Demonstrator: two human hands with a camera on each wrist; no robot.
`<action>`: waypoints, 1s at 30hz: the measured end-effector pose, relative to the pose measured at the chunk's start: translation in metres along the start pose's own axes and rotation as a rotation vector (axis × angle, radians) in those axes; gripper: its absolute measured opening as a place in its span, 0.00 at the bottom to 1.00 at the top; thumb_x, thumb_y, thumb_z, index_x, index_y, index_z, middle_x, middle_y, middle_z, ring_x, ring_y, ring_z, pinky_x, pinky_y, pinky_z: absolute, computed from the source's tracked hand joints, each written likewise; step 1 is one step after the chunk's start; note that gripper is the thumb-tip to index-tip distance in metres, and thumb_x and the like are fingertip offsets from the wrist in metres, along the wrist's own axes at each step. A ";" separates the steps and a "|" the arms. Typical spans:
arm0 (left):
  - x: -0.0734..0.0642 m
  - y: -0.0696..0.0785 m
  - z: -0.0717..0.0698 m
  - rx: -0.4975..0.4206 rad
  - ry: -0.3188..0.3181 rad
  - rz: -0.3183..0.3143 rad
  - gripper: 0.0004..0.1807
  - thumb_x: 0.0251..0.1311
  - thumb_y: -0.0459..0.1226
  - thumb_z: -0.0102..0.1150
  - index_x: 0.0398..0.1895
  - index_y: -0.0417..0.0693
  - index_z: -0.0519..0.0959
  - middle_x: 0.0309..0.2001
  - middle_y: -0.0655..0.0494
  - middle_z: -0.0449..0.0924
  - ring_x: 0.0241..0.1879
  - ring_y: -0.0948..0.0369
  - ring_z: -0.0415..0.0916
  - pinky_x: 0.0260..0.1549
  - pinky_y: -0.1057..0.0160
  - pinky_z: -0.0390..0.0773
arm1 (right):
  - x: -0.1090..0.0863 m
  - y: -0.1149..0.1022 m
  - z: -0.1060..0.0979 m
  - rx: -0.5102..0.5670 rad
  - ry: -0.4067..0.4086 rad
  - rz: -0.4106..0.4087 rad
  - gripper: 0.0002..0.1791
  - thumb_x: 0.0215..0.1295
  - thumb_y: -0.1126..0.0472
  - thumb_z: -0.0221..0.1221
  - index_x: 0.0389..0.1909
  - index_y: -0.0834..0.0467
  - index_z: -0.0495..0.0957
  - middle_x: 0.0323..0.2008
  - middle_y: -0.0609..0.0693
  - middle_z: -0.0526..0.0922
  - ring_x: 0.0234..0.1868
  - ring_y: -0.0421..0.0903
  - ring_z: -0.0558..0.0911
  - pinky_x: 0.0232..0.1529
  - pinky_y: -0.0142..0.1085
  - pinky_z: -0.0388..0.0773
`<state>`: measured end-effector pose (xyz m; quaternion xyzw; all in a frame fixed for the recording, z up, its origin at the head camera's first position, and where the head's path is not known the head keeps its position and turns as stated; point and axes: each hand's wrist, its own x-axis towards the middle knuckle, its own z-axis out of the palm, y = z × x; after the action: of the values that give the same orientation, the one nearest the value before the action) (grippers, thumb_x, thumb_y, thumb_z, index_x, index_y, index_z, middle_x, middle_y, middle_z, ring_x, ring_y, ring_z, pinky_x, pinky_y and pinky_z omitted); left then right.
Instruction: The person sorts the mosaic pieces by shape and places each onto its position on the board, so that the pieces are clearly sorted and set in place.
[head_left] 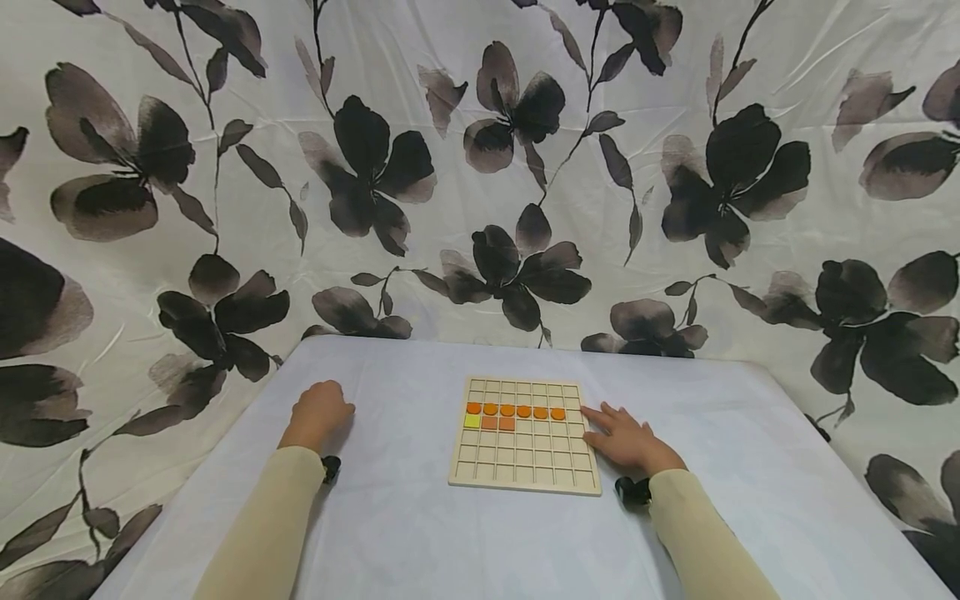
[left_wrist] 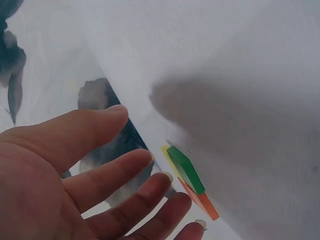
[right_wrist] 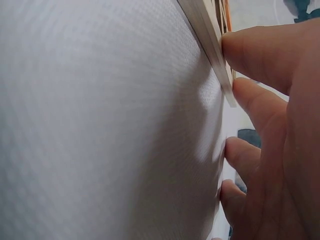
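Note:
A square wooden grid board [head_left: 525, 477] lies on the table. Several orange discs [head_left: 524, 412] form one row on it, and below them sit a yellow square tile [head_left: 472, 422] and two orange square tiles [head_left: 498, 423]. My right hand [head_left: 626, 437] touches the board's right edge, thumb and index fingertip against its wooden side [right_wrist: 212, 50]. Left of the board, my left hand [head_left: 318, 415] holds nothing, its fingers loosely bent. Just past its fingertips lie a green piece [left_wrist: 186, 170], a yellow piece [left_wrist: 168, 156] and an orange piece [left_wrist: 202, 200]; in the head view the hand hides them.
A white cloth [head_left: 397, 533] covers the table. Behind and beside it hangs a floral curtain [head_left: 465, 200]. Dark wrist cameras are strapped at both wrists, below beige sleeves [head_left: 262, 525].

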<state>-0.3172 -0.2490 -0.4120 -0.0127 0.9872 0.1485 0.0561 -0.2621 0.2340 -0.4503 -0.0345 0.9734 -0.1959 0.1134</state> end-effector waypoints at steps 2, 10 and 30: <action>0.002 -0.003 0.001 0.002 -0.010 -0.006 0.20 0.61 0.38 0.52 0.47 0.26 0.75 0.47 0.29 0.77 0.46 0.35 0.76 0.43 0.38 0.74 | 0.000 0.000 0.000 -0.002 0.002 -0.002 0.31 0.71 0.43 0.47 0.73 0.47 0.60 0.74 0.64 0.53 0.74 0.71 0.47 0.65 0.72 0.40; 0.009 -0.008 0.000 0.012 -0.025 0.002 0.17 0.60 0.35 0.50 0.44 0.27 0.76 0.46 0.29 0.77 0.45 0.37 0.77 0.43 0.40 0.76 | 0.001 0.000 -0.002 -0.006 0.002 -0.002 0.32 0.71 0.43 0.47 0.73 0.47 0.60 0.74 0.63 0.53 0.74 0.71 0.47 0.65 0.72 0.40; 0.011 -0.018 0.003 0.007 0.036 -0.008 0.14 0.57 0.29 0.48 0.41 0.25 0.75 0.35 0.35 0.79 0.34 0.48 0.75 0.41 0.45 0.76 | 0.004 0.004 0.002 0.001 -0.006 0.000 0.32 0.71 0.42 0.47 0.73 0.46 0.59 0.75 0.62 0.53 0.74 0.69 0.47 0.65 0.73 0.40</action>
<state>-0.3269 -0.2650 -0.4211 -0.0191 0.9885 0.1447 0.0390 -0.2652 0.2365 -0.4544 -0.0349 0.9730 -0.1962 0.1166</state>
